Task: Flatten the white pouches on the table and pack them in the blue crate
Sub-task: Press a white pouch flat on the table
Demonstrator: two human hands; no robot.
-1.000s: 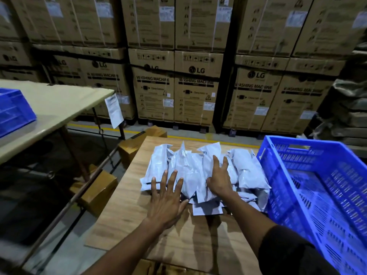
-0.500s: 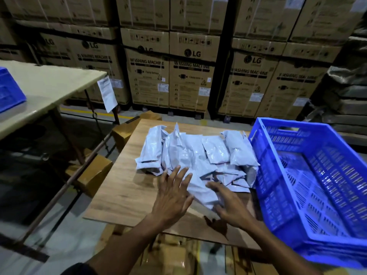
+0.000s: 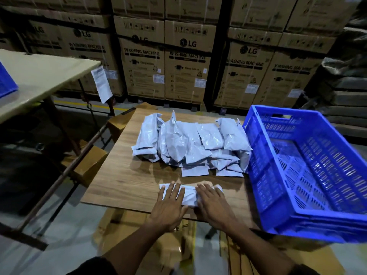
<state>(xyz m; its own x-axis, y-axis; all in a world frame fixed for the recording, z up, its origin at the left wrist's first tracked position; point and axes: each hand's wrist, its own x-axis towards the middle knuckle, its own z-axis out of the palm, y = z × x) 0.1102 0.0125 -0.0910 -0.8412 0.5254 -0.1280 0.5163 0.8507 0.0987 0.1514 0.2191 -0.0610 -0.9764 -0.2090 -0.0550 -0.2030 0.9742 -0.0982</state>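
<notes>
One white pouch (image 3: 189, 197) lies near the front edge of the wooden table (image 3: 127, 181). My left hand (image 3: 168, 207) presses flat on its left half and my right hand (image 3: 213, 207) presses flat on its right half, fingers straight. A pile of several white pouches (image 3: 190, 143) sits further back on the table. The blue crate (image 3: 309, 175) stands at the right, against the pile, with nothing visible inside it.
A pale table (image 3: 39, 76) with a hanging paper label (image 3: 101, 84) stands at the left, with a blue crate corner (image 3: 6, 82) on it. Stacked cardboard washing-machine boxes (image 3: 186, 62) form the back wall. Brown cartons (image 3: 89, 165) sit below the wooden table's left side.
One pouch has come out of the pile toward the table's front edge. Both hands have moved back with it and now lie flat on it.
</notes>
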